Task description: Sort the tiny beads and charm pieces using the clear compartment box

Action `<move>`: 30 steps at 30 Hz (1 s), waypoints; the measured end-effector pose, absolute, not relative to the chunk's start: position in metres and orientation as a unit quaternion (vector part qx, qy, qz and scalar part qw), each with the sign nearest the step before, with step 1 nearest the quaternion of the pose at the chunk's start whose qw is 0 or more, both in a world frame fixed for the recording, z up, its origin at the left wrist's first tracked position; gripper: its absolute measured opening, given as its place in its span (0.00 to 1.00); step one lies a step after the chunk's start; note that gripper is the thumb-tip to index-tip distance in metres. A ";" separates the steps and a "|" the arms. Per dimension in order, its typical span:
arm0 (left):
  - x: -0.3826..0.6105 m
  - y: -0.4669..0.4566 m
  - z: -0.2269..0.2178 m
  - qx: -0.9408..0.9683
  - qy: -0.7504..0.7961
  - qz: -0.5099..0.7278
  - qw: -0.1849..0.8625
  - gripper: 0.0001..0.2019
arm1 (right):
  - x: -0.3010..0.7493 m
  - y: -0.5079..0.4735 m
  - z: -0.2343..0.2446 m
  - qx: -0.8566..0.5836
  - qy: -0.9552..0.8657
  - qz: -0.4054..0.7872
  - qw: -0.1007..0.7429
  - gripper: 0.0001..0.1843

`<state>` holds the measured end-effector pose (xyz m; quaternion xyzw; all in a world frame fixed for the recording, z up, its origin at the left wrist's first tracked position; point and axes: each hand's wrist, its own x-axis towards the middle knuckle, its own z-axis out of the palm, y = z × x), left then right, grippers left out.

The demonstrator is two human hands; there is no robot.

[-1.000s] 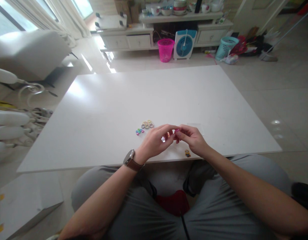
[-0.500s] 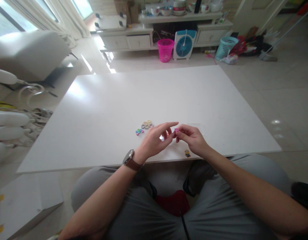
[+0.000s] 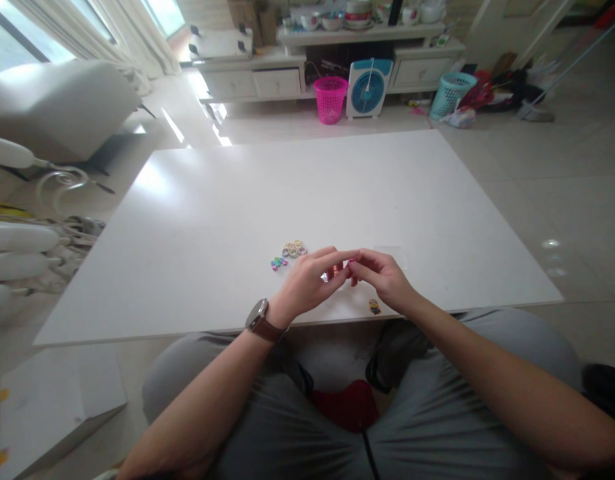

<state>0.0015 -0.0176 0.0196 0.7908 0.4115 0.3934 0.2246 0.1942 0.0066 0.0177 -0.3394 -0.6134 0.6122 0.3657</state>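
White tabletop point(image 3: 237, 200) carried, left to right, coloured pieces point(image 3: 278, 264) and rings point(image 3: 294, 249). Left hand point(image 3: 313, 277) was half-curled, its hold undeterminable; a pink piece point(image 3: 352, 263) sat at the meeting fingertips, pinched by the right hand point(image 3: 386, 275).

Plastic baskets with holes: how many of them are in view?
2: the pink basket left of the fan, and the light-blue basket to the fan's right. Others may be hidden.

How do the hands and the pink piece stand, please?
Right hand pinching the pink piece, mostly hidden. Left hand meeting right, grip unclear. Yellow figure nearby, out of the way.
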 end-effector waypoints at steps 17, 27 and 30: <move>-0.084 0.010 0.049 0.751 0.562 0.310 0.153 0.09 | 0.198 0.004 0.011 -0.388 -0.636 0.572 0.342 0.10; -0.093 0.018 0.017 0.765 0.603 0.043 0.221 0.07 | 0.198 0.005 0.014 -0.396 -0.657 0.552 0.327 0.09; -0.094 0.018 0.010 0.752 0.622 0.018 0.215 0.07 | 0.198 0.005 0.015 -0.398 -0.664 0.544 0.324 0.09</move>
